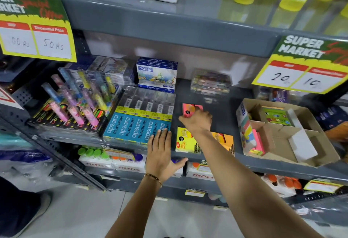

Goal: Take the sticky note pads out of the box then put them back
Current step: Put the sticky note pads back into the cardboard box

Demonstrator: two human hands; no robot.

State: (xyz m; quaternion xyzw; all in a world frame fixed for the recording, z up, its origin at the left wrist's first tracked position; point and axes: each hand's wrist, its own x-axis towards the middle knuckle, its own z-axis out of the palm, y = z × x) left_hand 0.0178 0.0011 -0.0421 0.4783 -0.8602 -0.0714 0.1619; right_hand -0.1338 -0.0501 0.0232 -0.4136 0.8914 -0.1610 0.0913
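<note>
Head view: right hand [196,121] grips pink pad [189,110].

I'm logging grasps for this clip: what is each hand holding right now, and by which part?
The right hand is on the pink sticky note pad at its near edge, on the shelf. The left hand holds nothing, lying flat at the shelf front.

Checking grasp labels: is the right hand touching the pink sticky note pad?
Touching. The head view shows the right hand with its fingers laid over the near edge of the pink sticky note pad on the shelf.
</note>
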